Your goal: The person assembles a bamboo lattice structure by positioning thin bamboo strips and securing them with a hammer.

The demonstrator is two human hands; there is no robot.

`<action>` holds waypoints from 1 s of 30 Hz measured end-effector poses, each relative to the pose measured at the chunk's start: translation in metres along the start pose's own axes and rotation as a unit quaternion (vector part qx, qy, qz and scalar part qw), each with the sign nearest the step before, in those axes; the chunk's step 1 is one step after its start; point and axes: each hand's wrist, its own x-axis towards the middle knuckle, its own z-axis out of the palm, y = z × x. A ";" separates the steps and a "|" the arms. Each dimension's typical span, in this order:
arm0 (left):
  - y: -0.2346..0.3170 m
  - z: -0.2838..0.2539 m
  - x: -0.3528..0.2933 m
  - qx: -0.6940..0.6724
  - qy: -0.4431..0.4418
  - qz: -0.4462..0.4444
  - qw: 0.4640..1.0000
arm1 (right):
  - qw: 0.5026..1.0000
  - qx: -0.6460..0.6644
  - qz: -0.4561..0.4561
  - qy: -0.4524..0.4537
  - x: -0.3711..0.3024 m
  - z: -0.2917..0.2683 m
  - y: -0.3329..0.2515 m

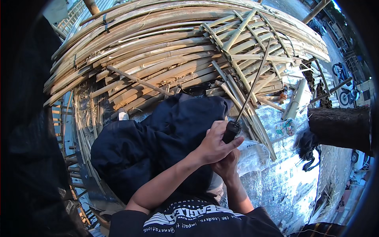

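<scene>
My left hand [215, 145] is closed around the black handle [231, 130] of a tool. The tool's long thin dark rod [254, 81] slants up and to the right over the bamboo. My right hand [227, 166] sits directly beneath the left one with its fingers curled up. The left hand covers most of it, so what it grips is hidden. Both hands are over the right edge of a crumpled dark navy cloth [154, 138] on my lap. A clear plastic bag [254, 156] lies just right of them.
A large curved stack of split bamboo strips [158, 51] fills the far side, with a woven bamboo lattice [252, 47] at its right. Silver foil sheeting [284, 177] covers the ground. A white pipe [296, 103], a tree trunk [339, 126] and parked motorcycles [347, 94] are on the right.
</scene>
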 end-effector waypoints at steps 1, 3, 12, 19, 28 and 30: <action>0.004 0.000 0.003 0.105 -0.008 0.013 0.994 | 0.996 -0.059 -0.055 0.043 0.001 -0.002 0.002; 0.003 0.007 -0.002 0.200 -0.014 0.024 0.979 | 0.984 -0.120 -0.108 0.077 -0.003 -0.012 0.009; -0.008 -0.069 -0.087 0.241 0.237 0.087 0.937 | 0.951 -0.275 0.050 0.135 0.074 -0.040 0.129; -0.047 -0.142 -0.170 0.358 0.391 -0.011 0.847 | 0.898 -0.429 0.082 0.047 0.209 -0.079 0.202; -0.085 -0.135 -0.185 0.464 0.352 -0.089 0.808 | 0.881 -0.473 0.018 0.008 0.260 -0.066 0.258; -0.088 -0.135 -0.182 0.485 0.340 -0.087 0.801 | 0.873 -0.485 0.053 -0.006 0.264 -0.069 0.256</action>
